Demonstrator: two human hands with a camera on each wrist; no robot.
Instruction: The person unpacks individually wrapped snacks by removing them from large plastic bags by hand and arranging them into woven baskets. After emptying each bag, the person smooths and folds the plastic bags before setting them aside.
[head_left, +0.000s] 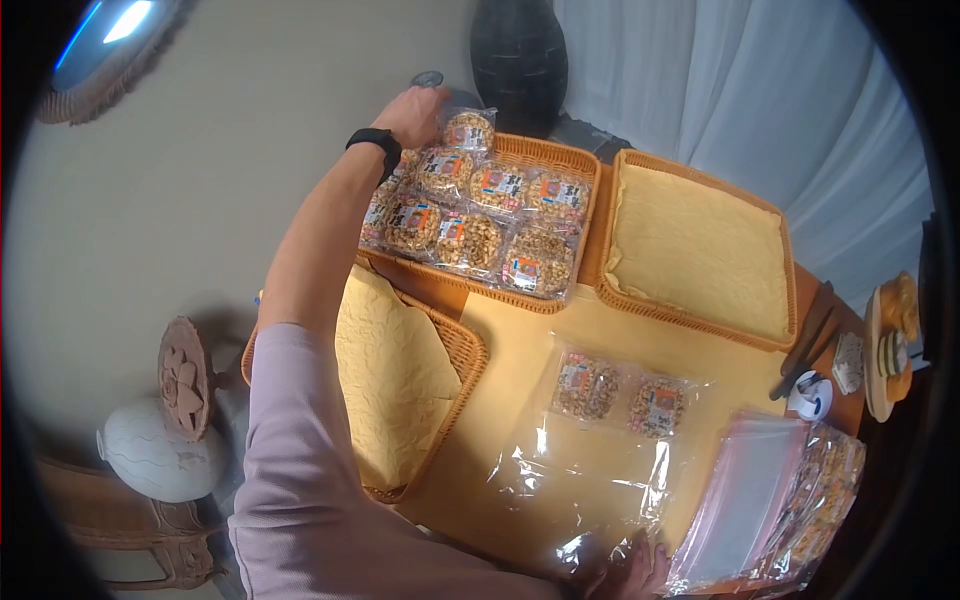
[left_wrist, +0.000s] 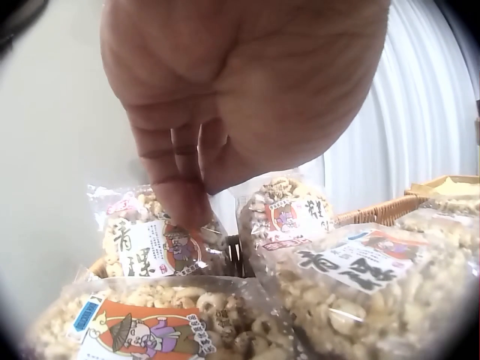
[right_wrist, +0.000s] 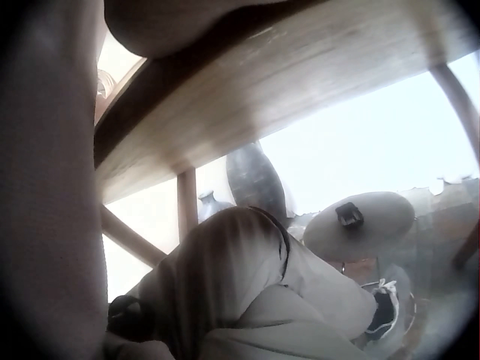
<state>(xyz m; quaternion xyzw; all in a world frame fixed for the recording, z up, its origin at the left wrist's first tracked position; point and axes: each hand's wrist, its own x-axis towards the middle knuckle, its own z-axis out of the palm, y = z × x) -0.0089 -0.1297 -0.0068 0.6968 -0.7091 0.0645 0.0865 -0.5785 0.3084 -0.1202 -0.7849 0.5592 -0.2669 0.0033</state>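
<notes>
My left hand (head_left: 415, 115) reaches to the back left corner of a wicker basket (head_left: 545, 150) of packaged round nut snacks. Its fingertips meet the upper part of a packet (left_wrist: 142, 244) in the left wrist view; whether they pinch it is unclear. Another packet (head_left: 468, 130) stands beside the hand. My right hand (head_left: 632, 572) lies at the near end of a large clear bag (head_left: 590, 475), fingers extended over the film, its lower part cut off. Inside the bag's far end two snack packets (head_left: 588, 385) lie side by side.
Wicker baskets with yellow cloth stand at the left (head_left: 465, 350) and right (head_left: 790, 300). At the near right lie flat bags (head_left: 745, 490) and filled packets (head_left: 825, 490). A white tape roll (head_left: 810, 395) and wooden tray (head_left: 880, 370) are farther right.
</notes>
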